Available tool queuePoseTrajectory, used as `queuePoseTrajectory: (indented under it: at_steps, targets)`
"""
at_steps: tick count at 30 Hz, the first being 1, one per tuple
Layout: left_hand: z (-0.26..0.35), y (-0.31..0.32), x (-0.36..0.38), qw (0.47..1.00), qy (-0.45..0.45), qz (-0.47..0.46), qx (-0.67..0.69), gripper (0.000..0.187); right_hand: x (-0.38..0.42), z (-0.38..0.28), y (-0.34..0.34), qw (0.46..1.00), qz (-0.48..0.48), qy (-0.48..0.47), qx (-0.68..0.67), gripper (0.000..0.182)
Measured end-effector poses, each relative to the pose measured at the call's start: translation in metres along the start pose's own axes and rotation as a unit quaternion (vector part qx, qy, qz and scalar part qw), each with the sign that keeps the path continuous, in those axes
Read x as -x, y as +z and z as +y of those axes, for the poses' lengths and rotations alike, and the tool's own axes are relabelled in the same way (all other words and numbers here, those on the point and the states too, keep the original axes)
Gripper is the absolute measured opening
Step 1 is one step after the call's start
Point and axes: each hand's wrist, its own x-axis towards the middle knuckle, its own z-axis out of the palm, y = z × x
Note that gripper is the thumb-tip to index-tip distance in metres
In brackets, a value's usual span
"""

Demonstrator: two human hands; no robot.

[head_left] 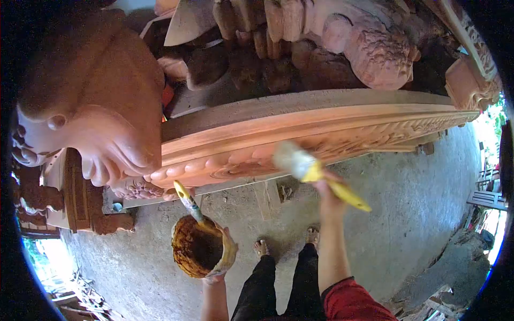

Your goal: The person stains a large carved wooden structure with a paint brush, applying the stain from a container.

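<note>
A pot (184, 254) in the left hand (215, 279), a long carved board (251, 145), and a wide brush (312, 171) in the right hand (328, 191).
At the far left is a big carved piece (101, 101) of wood. Next, a leaning brush (188, 201) stands in the pot, handle up, where the inside is brown. The left grip is spread wide around the pot and holds it up over the floor (139, 251). The board runs across, past both hands. To the right, the wide brush is blurry; I can't tell if its hairs touch the board. The right grip is curled snug around it. The step looks like brushing the board. The next move calls for hairs laid softly on the bumps, with the pot kept steady.
</note>
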Motion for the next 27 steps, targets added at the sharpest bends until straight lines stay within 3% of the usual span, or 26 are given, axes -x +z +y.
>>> queuePoseTrajectory:
  at_steps: [1,3,4,6,7,8,9,11,13,15,16,17,18,19,20,21,22,23,24,25,26,27]
  targets:
    - [0.002,0.001,-0.005,1.0,0.009,0.0,0.021,0.056,-0.007,0.014,-0.011,0.986,0.085,-0.052,-0.136,0.025]
    - [0.006,0.002,-0.012,0.998,0.03,0.002,0.064,0.057,-0.015,0.007,-0.04,0.963,0.215,-0.029,-0.159,0.032]
    - [0.004,0.004,-0.013,0.995,0.062,-0.027,-0.076,0.058,-0.02,0.001,-0.05,0.956,0.258,-0.064,-0.125,0.028]
    - [0.0,0.007,-0.015,0.923,0.147,-0.055,-0.352,0.059,-0.026,-0.019,-0.061,0.946,0.297,-0.099,-0.088,0.025]
    - [0.007,0.002,-0.016,0.936,0.103,-0.053,-0.332,0.066,-0.027,-0.033,-0.065,0.928,0.318,-0.166,0.098,0.022]
    - [0.011,-0.005,-0.018,0.948,0.06,-0.052,-0.31,0.072,-0.03,-0.042,-0.066,0.874,0.327,-0.228,0.28,0.021]
    - [0.01,-0.012,-0.018,0.947,0.076,-0.027,-0.311,0.072,-0.032,-0.044,-0.06,0.848,0.331,-0.26,0.323,0.023]
    - [0.007,-0.021,-0.02,0.943,0.107,-0.002,-0.315,0.07,-0.027,-0.04,-0.028,0.859,0.269,-0.212,0.381,0.022]
    - [0.0,-0.02,-0.021,0.94,0.125,-0.005,-0.317,0.07,-0.019,-0.041,0.019,0.849,0.175,-0.382,0.32,0.018]
    - [-0.011,-0.014,-0.018,0.895,0.229,-0.06,-0.379,0.057,0.003,-0.021,0.041,0.869,0.12,-0.393,0.275,0.016]
    - [-0.013,-0.014,-0.015,0.866,0.278,-0.083,-0.408,0.051,0.015,-0.018,0.05,0.869,0.12,-0.391,0.277,0.016]
    - [0.001,-0.031,-0.014,0.866,0.278,-0.077,-0.409,0.051,0.027,-0.014,0.059,0.898,0.056,-0.364,0.24,0.017]
    - [0.026,-0.06,-0.013,0.903,0.26,0.002,-0.342,0.055,0.037,-0.012,0.064,0.922,-0.013,-0.332,0.198,0.018]
    - [0.035,-0.065,-0.006,0.915,0.257,0.044,-0.308,0.056,0.044,-0.016,0.064,0.926,-0.022,-0.324,0.193,0.018]
    - [0.044,-0.07,0.0,0.924,0.255,0.086,-0.272,0.058,0.047,-0.025,0.062,0.965,-0.09,-0.21,0.128,0.017]
    - [0.05,-0.056,0.005,0.924,0.247,0.051,-0.288,0.057,0.052,-0.03,0.068,0.981,-0.163,-0.09,0.05,0.017]
    - [0.045,-0.038,0.0,0.926,0.225,0.012,-0.303,0.056,0.053,-0.03,0.065,0.986,-0.142,-0.08,0.036,0.017]
    - [0.034,-0.021,-0.001,0.882,0.275,-0.057,-0.378,0.059,0.051,-0.03,0.06,0.991,-0.122,-0.048,0.004,0.017]
    - [0.038,-0.02,0.001,0.879,0.281,-0.054,-0.381,0.059,0.051,-0.024,0.061,0.991,-0.04,-0.11,-0.056,0.019]
    - [0.042,-0.022,0.004,0.888,0.289,-0.005,-0.358,0.06,0.049,-0.027,0.056,0.983,-0.006,-0.073,-0.167,0.022]
    - [0.046,-0.027,0.007,0.895,0.295,0.046,-0.331,0.061,0.049,-0.031,0.05,0.984,-0.01,-0.066,-0.166,0.022]
    - [0.052,-0.037,0.008,0.898,0.292,0.048,-0.327,0.059,0.049,-0.037,0.045,0.967,-0.022,-0.043,-0.252,0.022]
